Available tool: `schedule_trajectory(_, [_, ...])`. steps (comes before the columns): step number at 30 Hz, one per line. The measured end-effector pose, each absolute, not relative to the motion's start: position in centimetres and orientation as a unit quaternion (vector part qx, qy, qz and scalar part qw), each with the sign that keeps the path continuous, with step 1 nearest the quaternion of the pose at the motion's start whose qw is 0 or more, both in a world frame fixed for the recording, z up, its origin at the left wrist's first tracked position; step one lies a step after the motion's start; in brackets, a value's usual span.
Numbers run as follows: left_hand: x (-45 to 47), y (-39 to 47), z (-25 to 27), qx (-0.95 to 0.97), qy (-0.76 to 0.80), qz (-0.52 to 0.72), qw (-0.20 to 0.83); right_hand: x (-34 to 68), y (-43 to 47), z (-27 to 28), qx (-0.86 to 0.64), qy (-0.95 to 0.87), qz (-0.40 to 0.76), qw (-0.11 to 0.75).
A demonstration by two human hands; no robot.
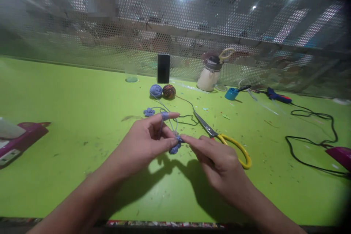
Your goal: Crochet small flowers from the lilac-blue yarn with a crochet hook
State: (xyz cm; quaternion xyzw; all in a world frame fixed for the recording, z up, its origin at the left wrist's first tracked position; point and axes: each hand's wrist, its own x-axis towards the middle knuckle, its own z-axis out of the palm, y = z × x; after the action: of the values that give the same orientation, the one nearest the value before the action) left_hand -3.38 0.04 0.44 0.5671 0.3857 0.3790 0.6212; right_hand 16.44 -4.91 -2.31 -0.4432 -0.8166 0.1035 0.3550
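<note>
A small blue-purple crocheted piece (pixel 174 149) is pinched between the thumb and fingers of my left hand (pixel 148 139). Blue-purple yarn (pixel 164 116) winds around my raised left index finger. My right hand (pixel 216 153) is closed, its index fingertip against the piece; it grips a crochet hook, mostly hidden, with only a small metallic glint showing at the stitches. Beyond my hands sit a blue-purple yarn ball (pixel 156 91) and a dark multicoloured yarn ball (pixel 169 91). A finished-looking crocheted flower (pixel 149 112) lies left of the yarn strands.
Yellow-handled scissors (pixel 236 148) lie open-bladed beside my right hand. Farther back stand a black phone-like slab (pixel 163 68), a clear cup (pixel 131 76), a pale bottle (pixel 208 78) and a blue pot (pixel 231 94). A corded glue gun (pixel 278 96) is right; a purple power strip (pixel 24 140) left.
</note>
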Motion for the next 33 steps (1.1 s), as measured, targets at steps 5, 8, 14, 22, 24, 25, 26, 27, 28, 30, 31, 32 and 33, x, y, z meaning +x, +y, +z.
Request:
schedule_trajectory(5, [-3.8,0.1,0.4,0.621,0.417,0.355,0.561,16.6,-5.1,-2.1,-0.448,-0.855,0.0,0.26])
schedule_trajectory(8, [-4.1,0.4,0.4,0.62,0.404,0.358,0.569,16.8,-5.2,-1.6,-0.451,-0.859,0.012,0.241])
schedule_trajectory(14, [-4.5,0.9,-0.1,0.578,0.366,0.362,0.633,17.4,-5.3,-0.6,-0.438,-0.815,0.241,0.294])
schedule_trajectory(22, [-3.7,0.5,-0.1,0.572,0.344,0.358,0.653,17.1,-5.1,-0.9,-0.456,-0.725,0.356,0.373])
schedule_trajectory(24, [-3.6,0.3,-0.1,0.577,0.34,0.358,0.651,17.1,-5.0,-1.0,-0.473,-0.701,0.37,0.385])
schedule_trajectory(25, [-3.6,0.2,-0.1,0.583,0.339,0.356,0.647,17.1,-5.0,-1.1,-0.48,-0.686,0.383,0.39])
schedule_trajectory(26, [-3.6,0.2,-0.1,0.589,0.339,0.353,0.643,17.1,-4.9,-1.1,-0.486,-0.668,0.401,0.396])
schedule_trajectory(27, [-3.6,0.2,-0.1,0.594,0.339,0.35,0.64,17.0,-4.9,-1.2,-0.488,-0.649,0.423,0.402])
schedule_trajectory(28, [-3.7,0.2,-0.1,0.598,0.34,0.346,0.638,17.0,-4.9,-1.3,-0.488,-0.63,0.446,0.408])
schedule_trajectory(30, [-3.7,0.2,-0.2,0.601,0.343,0.34,0.636,16.9,-4.8,-1.4,-0.483,-0.598,0.484,0.419])
schedule_trajectory(31, [-3.7,0.2,-0.1,0.602,0.345,0.338,0.636,16.9,-4.9,-1.5,-0.48,-0.587,0.497,0.422])
schedule_trajectory(32, [-3.7,0.3,-0.1,0.602,0.346,0.337,0.636,16.9,-4.8,-1.5,-0.476,-0.579,0.507,0.425])
schedule_trajectory(33, [-3.6,0.2,-0.1,0.601,0.347,0.336,0.637,17.0,-4.8,-1.6,-0.472,-0.575,0.516,0.425])
